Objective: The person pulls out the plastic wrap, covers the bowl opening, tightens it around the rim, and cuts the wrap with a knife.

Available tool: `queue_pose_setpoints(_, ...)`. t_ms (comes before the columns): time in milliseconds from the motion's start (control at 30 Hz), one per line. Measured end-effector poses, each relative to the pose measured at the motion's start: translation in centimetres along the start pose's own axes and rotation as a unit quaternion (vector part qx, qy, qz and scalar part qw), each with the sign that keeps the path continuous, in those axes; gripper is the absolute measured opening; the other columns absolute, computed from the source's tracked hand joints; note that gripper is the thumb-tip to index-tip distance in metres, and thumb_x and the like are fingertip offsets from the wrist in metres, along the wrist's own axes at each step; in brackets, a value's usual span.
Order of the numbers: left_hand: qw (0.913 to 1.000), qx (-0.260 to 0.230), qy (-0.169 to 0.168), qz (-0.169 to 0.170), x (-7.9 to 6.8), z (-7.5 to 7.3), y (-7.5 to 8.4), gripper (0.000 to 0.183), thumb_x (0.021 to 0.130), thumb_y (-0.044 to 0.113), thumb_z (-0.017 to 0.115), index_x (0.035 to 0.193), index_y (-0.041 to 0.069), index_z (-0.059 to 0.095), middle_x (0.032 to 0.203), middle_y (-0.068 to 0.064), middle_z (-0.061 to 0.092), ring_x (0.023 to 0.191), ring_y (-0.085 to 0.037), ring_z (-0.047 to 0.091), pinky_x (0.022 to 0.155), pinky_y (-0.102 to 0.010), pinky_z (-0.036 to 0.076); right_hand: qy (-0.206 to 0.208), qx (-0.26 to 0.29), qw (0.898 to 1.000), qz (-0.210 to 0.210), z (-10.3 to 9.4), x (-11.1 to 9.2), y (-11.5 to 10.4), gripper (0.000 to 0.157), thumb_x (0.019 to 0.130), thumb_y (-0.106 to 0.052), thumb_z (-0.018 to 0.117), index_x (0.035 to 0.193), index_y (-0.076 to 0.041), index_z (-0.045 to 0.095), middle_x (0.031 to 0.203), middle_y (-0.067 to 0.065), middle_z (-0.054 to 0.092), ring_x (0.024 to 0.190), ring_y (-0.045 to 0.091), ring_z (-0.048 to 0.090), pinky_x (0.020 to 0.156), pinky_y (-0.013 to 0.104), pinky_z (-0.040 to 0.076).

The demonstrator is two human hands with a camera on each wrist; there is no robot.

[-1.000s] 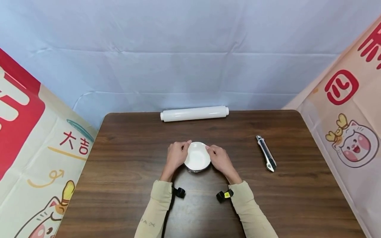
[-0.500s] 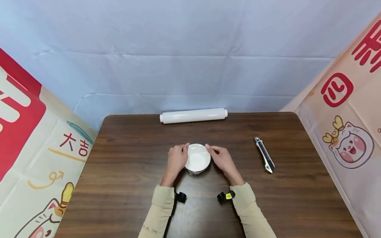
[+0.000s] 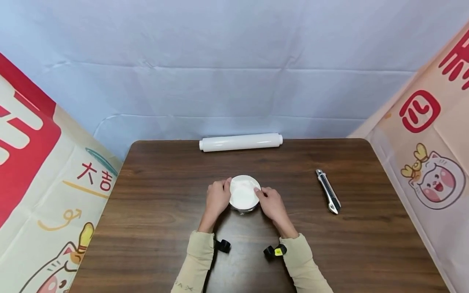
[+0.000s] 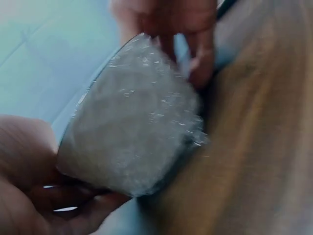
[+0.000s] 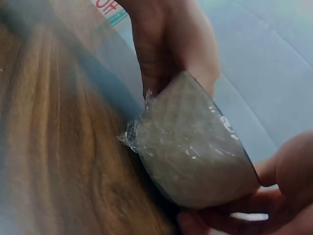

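Note:
A small bowl (image 3: 244,195) with a white top and clear cling film pulled round it sits between my hands, close over the table. Film wrinkles on its ribbed side (image 4: 129,117) and bunches into a tuft (image 5: 131,137) at the base. My left hand (image 3: 218,198) grips the bowl's left side, thumb up at the rim. On the right side, my right hand (image 3: 272,203) holds it with the thumb on the top edge and the fingers (image 5: 244,210) curled beneath. Some fingertips are hidden behind the bowl.
A white roll (image 3: 240,142), like a cling film roll, lies along the table's back edge. A utility knife (image 3: 328,191) lies to the right of my hands. Pale cloth (image 3: 234,81) hangs behind the wooden table (image 3: 157,211), and printed banners (image 3: 432,162) stand at both sides.
My right hand has slid toward me along the rim, its thumb now lower on the bowl's right edge. The left hand keeps its grip. Roll and knife have stayed put.

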State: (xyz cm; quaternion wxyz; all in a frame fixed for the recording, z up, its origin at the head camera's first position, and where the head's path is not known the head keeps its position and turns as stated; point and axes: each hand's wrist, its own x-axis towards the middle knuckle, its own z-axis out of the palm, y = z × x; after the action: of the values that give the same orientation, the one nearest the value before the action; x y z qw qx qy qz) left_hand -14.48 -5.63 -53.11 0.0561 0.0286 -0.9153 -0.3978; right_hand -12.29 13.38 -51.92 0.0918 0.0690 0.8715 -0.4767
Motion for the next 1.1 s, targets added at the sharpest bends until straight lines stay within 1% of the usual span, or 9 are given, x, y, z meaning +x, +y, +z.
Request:
queue_pose_setpoints(133, 0.9998, 0.0, 0.021, 0.003, -0.5, -0.1, -0.2, 0.055, 0.11, 0.027, 0.054, 0.057, 0.014, 0.054, 0.049, 0.004, 0.042, 0.055, -0.022, 0.054, 0.063, -0.042, 0.051, -0.011, 0.033, 0.999, -0.006, -0.4, 1.2, 0.3, 0.036, 0.106, -0.033, 0.063, 0.119, -0.003, 0.078, 0.124, 0.017, 0.075, 0.118, 0.03, 0.066, 0.102, 0.039, 0.051)
queue_pose_setpoints(200, 0.9995, -0.019, 0.024, -0.008, -0.7, -0.2, -0.1, 0.053, 0.109, 0.027, 0.055, 0.059, 0.013, 0.055, 0.05, 0.003, 0.042, 0.056, -0.022, 0.051, 0.059, -0.038, 0.047, -0.006, 0.061, 0.998, -0.005, -0.6, 1.9, 0.6, 0.033, 0.103, -0.034, 0.069, 0.118, -0.006, 0.08, 0.116, 0.013, 0.078, 0.103, 0.021, 0.066, 0.091, 0.03, 0.05)
queue_pose_setpoints(333, 0.9964, -0.065, 0.002, -0.054, -1.3, -0.7, 0.0, 0.032, 0.109, 0.026, 0.054, 0.096, 0.007, 0.076, 0.076, -0.005, 0.07, 0.076, -0.024, 0.063, 0.073, -0.037, 0.051, 0.01, 0.141, 0.99, 0.024, -0.5, 2.2, 1.2, 0.039, 0.103, -0.037, 0.069, 0.125, -0.005, 0.077, 0.118, 0.013, 0.077, 0.091, 0.006, 0.066, 0.083, 0.021, 0.055)
queue_pose_setpoints(433, 0.9874, -0.118, -0.046, -0.094, -1.8, -1.4, 0.2, 0.036, 0.109, 0.023, 0.052, 0.134, 0.001, 0.066, 0.103, -0.014, 0.078, 0.088, -0.026, 0.073, 0.085, -0.037, 0.059, 0.027, 0.193, 0.98, 0.041, -0.3, 1.3, 1.5, 0.038, 0.107, -0.031, 0.063, 0.129, 0.0, 0.073, 0.126, 0.02, 0.074, 0.097, 0.007, 0.069, 0.088, 0.024, 0.061)
queue_pose_setpoints(500, 0.9787, -0.147, -0.086, -0.115, -2.0, -2.1, 0.4, 0.039, 0.109, 0.02, 0.049, 0.139, -0.002, 0.061, 0.105, -0.017, 0.076, 0.084, -0.027, 0.076, 0.079, -0.034, 0.062, 0.034, 0.202, 0.978, 0.034, -0.1, 0.4, 1.3, 0.037, 0.108, -0.024, 0.061, 0.133, 0.002, 0.069, 0.132, 0.024, 0.071, 0.108, 0.017, 0.073, 0.096, 0.032, 0.062)
queue_pose_setpoints(633, 0.9744, -0.141, -0.115, -0.133, -1.7, -3.0, 0.4, 0.043, 0.107, 0.023, 0.049, 0.143, 0.002, 0.06, 0.118, -0.017, 0.074, 0.099, -0.028, 0.073, 0.085, -0.039, 0.061, 0.043, 0.133, 0.99, 0.001, 0.6, -1.1, 0.7, 0.043, 0.11, -0.026, 0.057, 0.144, -0.002, 0.062, 0.144, 0.022, 0.065, 0.135, 0.033, 0.063, 0.113, 0.05, 0.052)
queue_pose_setpoints(833, 0.9816, -0.147, -0.104, -0.063, -0.8, -1.9, -0.4, 0.045, 0.112, 0.032, 0.047, 0.157, 0.024, 0.051, 0.158, -0.008, 0.056, 0.148, -0.031, 0.051, 0.121, -0.055, 0.041, 0.039, -0.019, 0.997, -0.057, 2.1, -1.8, 0.7, 0.061, 0.113, -0.039, 0.047, 0.158, 0.001, 0.043, 0.162, 0.023, 0.046, 0.157, 0.041, 0.035, 0.126, 0.058, 0.034)
queue_pose_setpoints(967, 0.9834, -0.151, -0.093, -0.036, -0.6, -1.2, -0.7, 0.043, 0.112, 0.025, 0.048, 0.155, 0.025, 0.054, 0.15, -0.011, 0.063, 0.14, -0.031, 0.059, 0.114, -0.056, 0.047, 0.029, -0.049, 0.997, -0.061, 2.1, -1.7, 1.1, 0.066, 0.113, -0.043, 0.042, 0.157, 0.006, 0.04, 0.165, 0.026, 0.039, 0.162, 0.041, 0.023, 0.129, 0.059, 0.028)
queue_pose_setpoints(1100, 0.9869, -0.144, -0.07, -0.019, -0.2, -1.1, -0.7, 0.039, 0.111, 0.023, 0.051, 0.149, 0.02, 0.06, 0.139, -0.01, 0.07, 0.13, -0.03, 0.065, 0.11, -0.054, 0.051, 0.044, -0.035, 0.997, -0.062, 1.6, -1.4, 1.1, 0.073, 0.111, -0.047, 0.047, 0.164, 0.001, 0.029, 0.171, 0.025, 0.029, 0.162, 0.041, 0.024, 0.128, 0.062, 0.028)
